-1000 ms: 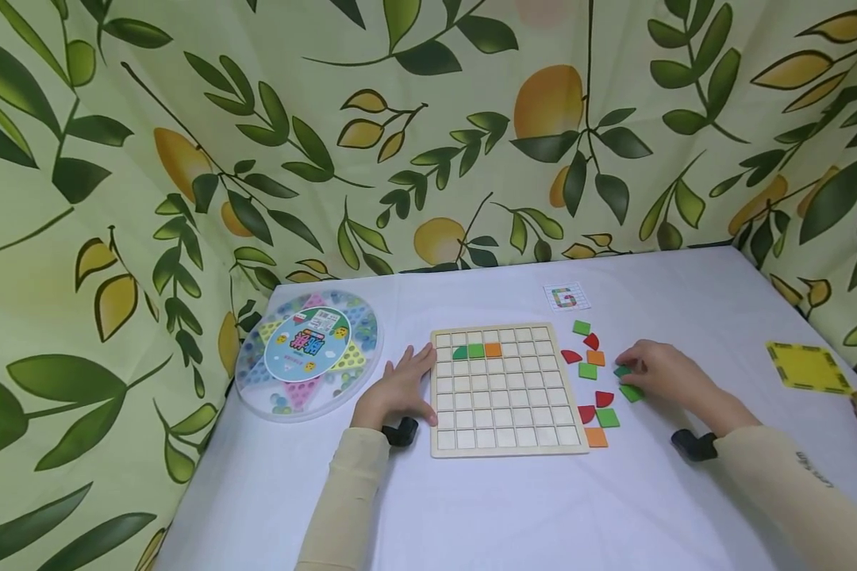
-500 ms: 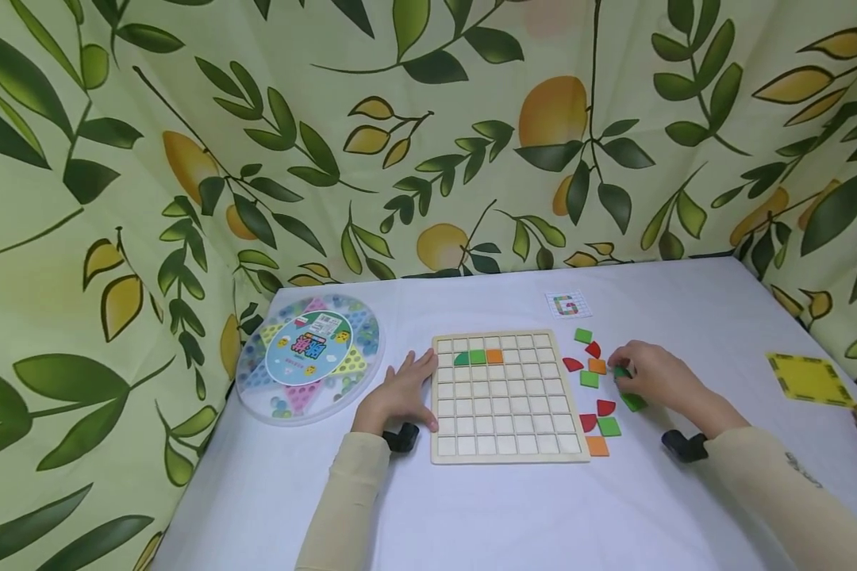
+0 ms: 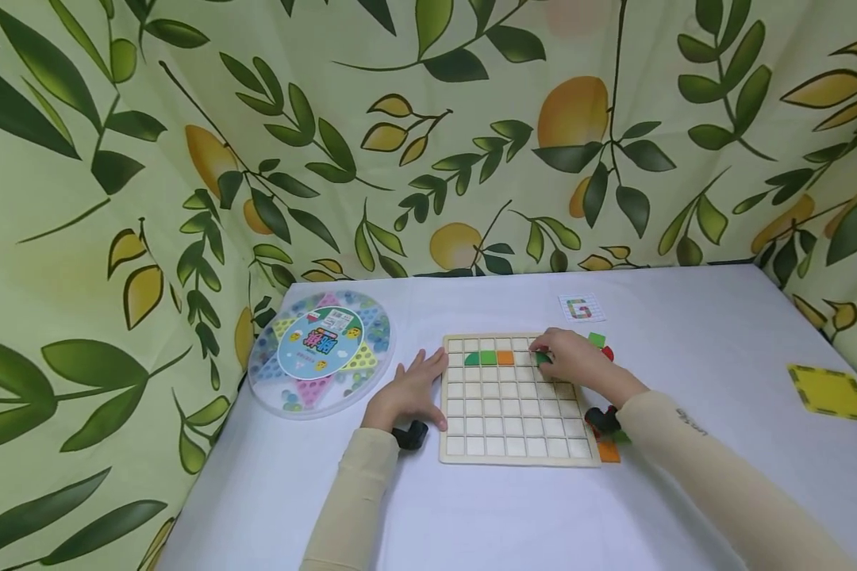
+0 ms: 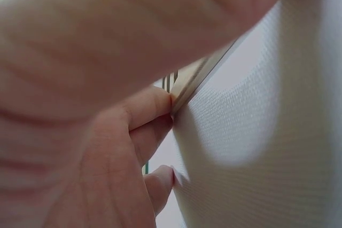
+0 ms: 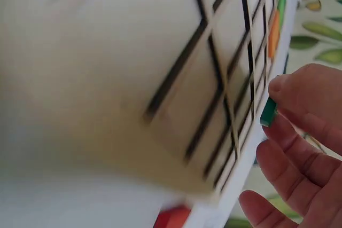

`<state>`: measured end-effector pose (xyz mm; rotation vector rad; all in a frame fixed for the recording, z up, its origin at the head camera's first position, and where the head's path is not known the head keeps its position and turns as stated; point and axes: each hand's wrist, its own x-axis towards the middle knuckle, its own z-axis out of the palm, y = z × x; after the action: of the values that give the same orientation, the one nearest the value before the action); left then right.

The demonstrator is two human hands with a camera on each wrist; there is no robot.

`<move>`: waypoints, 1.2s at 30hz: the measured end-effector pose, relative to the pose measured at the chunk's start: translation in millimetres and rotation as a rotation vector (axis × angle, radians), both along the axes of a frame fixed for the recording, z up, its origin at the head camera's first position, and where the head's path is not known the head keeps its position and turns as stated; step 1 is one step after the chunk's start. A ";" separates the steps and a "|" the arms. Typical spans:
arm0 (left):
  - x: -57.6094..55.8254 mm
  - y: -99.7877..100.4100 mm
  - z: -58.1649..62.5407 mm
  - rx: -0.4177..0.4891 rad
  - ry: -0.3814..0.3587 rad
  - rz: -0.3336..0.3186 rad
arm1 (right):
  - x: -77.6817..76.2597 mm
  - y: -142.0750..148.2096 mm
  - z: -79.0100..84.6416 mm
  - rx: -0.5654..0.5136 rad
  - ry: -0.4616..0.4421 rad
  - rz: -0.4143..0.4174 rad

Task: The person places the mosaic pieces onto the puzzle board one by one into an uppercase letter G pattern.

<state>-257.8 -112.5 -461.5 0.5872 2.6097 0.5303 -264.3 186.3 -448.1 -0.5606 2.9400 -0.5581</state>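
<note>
A wooden grid board (image 3: 510, 416) lies on the white table. Its upper row holds a dark green rounded tile (image 3: 472, 359), a light green square tile (image 3: 489, 358) and an orange square tile (image 3: 505, 358). With fingers spread, my left hand (image 3: 409, 392) touches the board's left edge; the left wrist view shows fingertips against that edge. Over the upper right of the grid, my right hand (image 3: 578, 361) pinches a dark green tile (image 5: 269, 113) between thumb and finger. Only part of this tile shows, so its full shape is hidden.
A card with a coloured G pattern (image 3: 582, 308) lies behind the board. Right of the board are a green tile (image 3: 597, 339), a red tile (image 3: 608, 352) and an orange tile (image 3: 609, 451), others hidden by my arm. A round game box (image 3: 321, 349) and yellow plate (image 3: 832, 392) flank them.
My right hand has picked up a dark green tile from the loose pieces and moved left over the board. My left hand has stayed at the board's edge. The head view has shifted slightly.
</note>
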 end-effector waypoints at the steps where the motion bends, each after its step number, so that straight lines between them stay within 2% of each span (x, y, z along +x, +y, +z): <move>1: 0.0 -0.4 -0.1 0.002 -0.001 -0.001 | -3.6 -5.2 -1.6 0.005 0.008 0.021; 7: 0.3 -1.1 1.6 0.001 -0.004 -0.010 | -13.2 -24.3 -4.0 0.011 0.009 0.069; 15: -2.4 2.0 0.4 -0.027 0.017 -0.024 | -14.6 -27.6 -2.0 0.040 0.006 0.044; 21: -2.6 -1.2 -1.9 -0.024 0.005 0.004 | -16.1 -28.4 -0.6 0.028 -0.016 0.054; 26: -1.1 -0.3 0.2 -0.028 -0.004 0.000 | -10.7 -12.5 3.6 -0.047 -0.054 -0.015; 31: -0.2 -0.1 2.7 -0.027 -0.006 0.002 | -5.3 18.2 7.7 -0.069 -0.086 -0.114; 36: -1.0 0.2 1.3 -0.018 -0.006 -0.003 | 1.4 48.4 8.6 -0.072 -0.069 -0.176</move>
<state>-258.8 -112.2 -460.2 0.5826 2.6052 0.5067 -262.9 234.7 -439.5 -0.2838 2.9313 -0.6884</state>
